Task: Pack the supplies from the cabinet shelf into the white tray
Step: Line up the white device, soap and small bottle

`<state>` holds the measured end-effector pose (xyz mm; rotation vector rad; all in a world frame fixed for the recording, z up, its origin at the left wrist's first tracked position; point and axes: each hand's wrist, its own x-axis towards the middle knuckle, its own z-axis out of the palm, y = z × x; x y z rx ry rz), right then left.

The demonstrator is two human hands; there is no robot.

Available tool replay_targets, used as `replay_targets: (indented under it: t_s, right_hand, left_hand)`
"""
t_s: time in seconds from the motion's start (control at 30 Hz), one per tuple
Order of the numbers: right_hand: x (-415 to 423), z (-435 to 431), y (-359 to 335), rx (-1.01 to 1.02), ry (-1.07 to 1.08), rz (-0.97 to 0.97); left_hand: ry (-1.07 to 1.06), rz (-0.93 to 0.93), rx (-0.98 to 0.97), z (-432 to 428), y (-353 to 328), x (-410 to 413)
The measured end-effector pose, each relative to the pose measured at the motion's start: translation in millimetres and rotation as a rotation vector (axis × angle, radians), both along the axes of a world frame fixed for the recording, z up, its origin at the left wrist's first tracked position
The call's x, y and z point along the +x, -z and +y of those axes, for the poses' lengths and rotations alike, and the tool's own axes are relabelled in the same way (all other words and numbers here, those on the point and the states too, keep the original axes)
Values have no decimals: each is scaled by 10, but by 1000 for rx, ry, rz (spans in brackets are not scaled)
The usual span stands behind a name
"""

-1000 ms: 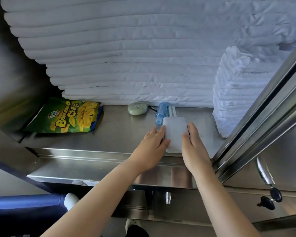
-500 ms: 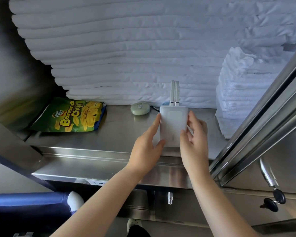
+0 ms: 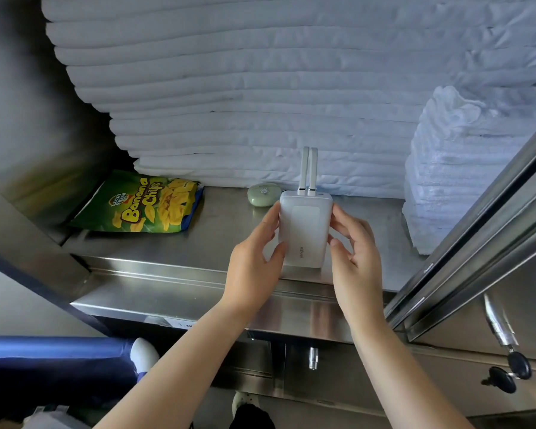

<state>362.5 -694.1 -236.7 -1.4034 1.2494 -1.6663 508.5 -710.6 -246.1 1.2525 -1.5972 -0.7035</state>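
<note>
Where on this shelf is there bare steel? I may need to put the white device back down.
Bare steel lies between the banana chips bag and the left hand, and between the right hand and the small towel stack. The back edge is crowded: green case against the big towel stack.

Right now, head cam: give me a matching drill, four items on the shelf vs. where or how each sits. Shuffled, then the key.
Column 1
1. white power bank
2. banana chips bag
3. green oval case
4. small towel stack

Column 2
A. flat on the shelf, far left
B. at the right end, beside the door frame
C. gripped between left hand and right hand
D. on the shelf by the big towel pile, just left of the power bank

Pairs: 1-C, 2-A, 3-D, 4-B
</note>
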Motion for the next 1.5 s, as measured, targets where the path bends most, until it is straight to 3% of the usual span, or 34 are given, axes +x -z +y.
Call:
replay_targets:
  t_s: [0.2, 0.63, 1.2, 1.5]
  right_hand:
    - [223, -62, 40, -70, -125, 4]
    - [919, -775, 6, -92, -273, 221]
    - [1150, -1323, -62, -62, -282, 445]
    - [665, -1212, -12, 113, 20, 971]
  left_hand:
    - [-123, 59, -33, -8, 76, 177]
    - [-326, -402, -143, -461, 70, 837]
    - [-391, -605, -154, -1132, -130, 1007]
    - [-400, -733, -275, -1048, -156, 1093]
